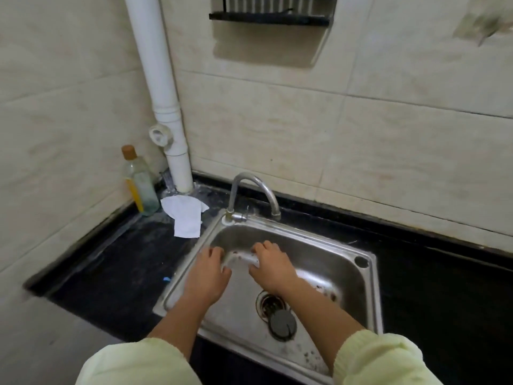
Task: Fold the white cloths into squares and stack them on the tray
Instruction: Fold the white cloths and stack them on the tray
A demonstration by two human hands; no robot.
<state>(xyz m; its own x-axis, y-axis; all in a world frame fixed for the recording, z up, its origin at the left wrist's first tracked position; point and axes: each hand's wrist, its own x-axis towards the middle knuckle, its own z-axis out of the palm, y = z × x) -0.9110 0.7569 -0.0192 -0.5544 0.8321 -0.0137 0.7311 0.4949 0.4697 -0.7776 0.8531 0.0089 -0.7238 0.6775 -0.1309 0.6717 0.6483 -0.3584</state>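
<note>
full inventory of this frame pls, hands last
counter: 1, black, along tiled wall
sink: 1, steel, set in counter
faucet: 1, chrome, sink's back-left corner
drain plug: 1, dark grey, in sink basin
pipe: 1, white, wall corner
bottle: 1, clear, brown cap, beside pipe
rack: 1, black, high on wall
counter cloth: 1, white, crumpled left of faucet
held cloth: 1, white, bunched over sink
left hand: 1, grips held cloth
right hand: 1, grips held cloth

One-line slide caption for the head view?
Left hand and right hand grip a white cloth over the sink; a second cloth lies on the counter.
</note>
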